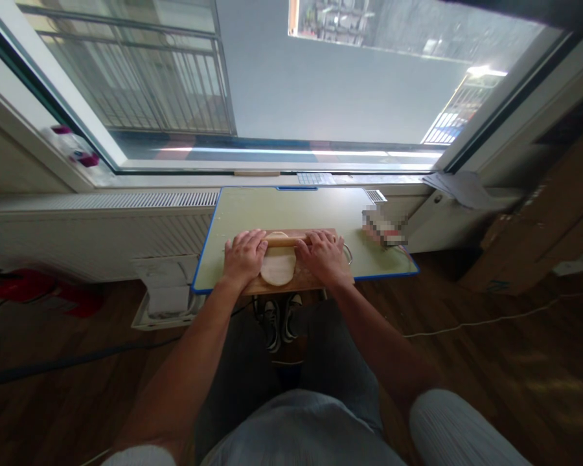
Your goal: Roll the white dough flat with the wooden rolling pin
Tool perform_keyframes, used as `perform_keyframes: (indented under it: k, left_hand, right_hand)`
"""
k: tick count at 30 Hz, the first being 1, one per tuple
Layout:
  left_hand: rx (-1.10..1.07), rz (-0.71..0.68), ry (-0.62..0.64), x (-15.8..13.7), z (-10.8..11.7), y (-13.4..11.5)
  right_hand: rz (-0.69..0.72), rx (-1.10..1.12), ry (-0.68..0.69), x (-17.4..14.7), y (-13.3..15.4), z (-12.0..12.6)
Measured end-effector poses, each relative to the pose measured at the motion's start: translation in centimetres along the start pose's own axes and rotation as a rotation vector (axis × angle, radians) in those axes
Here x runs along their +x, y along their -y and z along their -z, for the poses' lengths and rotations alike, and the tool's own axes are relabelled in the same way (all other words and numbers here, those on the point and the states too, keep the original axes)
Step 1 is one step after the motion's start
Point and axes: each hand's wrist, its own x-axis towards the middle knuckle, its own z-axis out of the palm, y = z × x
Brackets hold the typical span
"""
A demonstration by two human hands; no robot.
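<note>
head view is showing a person bending toward a pale green, blue-edged surface (pixel 252 207), with both hands resting on a wooden rolling pin (pixel 279 241). the left hand (pixel 243 255) is covering the pin's left end, its fingers lying close together over the top; the right hand (pixel 326 256) is holding toward the other end, its fingers bending over the wood with slight gaps between them. how firmly either one is squeezing cannot be told. the pin is lying crosswise over the far part of a flat, roundish sheet of dough (pixel 278 268), which is sitting on a wooden board (pixel 313 281) at the surface's near edge. a metal loop (pixel 349 255) is sticking out at the board's right, and a pixelated object (pixel 385 228) is lying farther right. the dough is looking soft, light and pliable, probably risking a tear if pinched at one spot, so its rim is calling for flat fingers underneath. the pin is seeming stiff, smooth and fairly light, its two ends offering the best hold.
</note>
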Motion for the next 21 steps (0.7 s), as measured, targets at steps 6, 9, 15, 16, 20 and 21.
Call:
perform_keyframes:
  k: [6, 9, 15, 16, 20, 21]
  left_hand:
    - [-0.012, -0.013, -0.018, -1.1, 0.2, -0.1]
    - [-0.009, -0.02, -0.02, -1.6, 0.3, -0.3]
    - [-0.001, -0.011, -0.006, -2.7, 0.8, -0.7]
    - [0.0, -0.008, -0.004, -2.9, 0.8, -0.7]
    - [0.006, -0.012, -0.004, -3.7, 0.9, -0.8]
    - [0.006, -0.014, -0.005, -3.8, 0.9, -0.8]
  right_hand:
    - [0.017, 0.028, -0.05, -0.6, -0.5, -0.6]
    - [0.014, 0.031, -0.059, -0.9, -0.5, -0.6]
    - [0.0, 0.01, -0.046, -1.1, -0.6, -0.6]
    - [-0.002, 0.008, -0.043, -1.1, -0.7, -0.7]
    - [-0.019, 0.002, -0.024, -1.0, -0.8, -0.7]
    - [-0.024, 0.001, -0.019, -1.0, -0.8, -0.7]
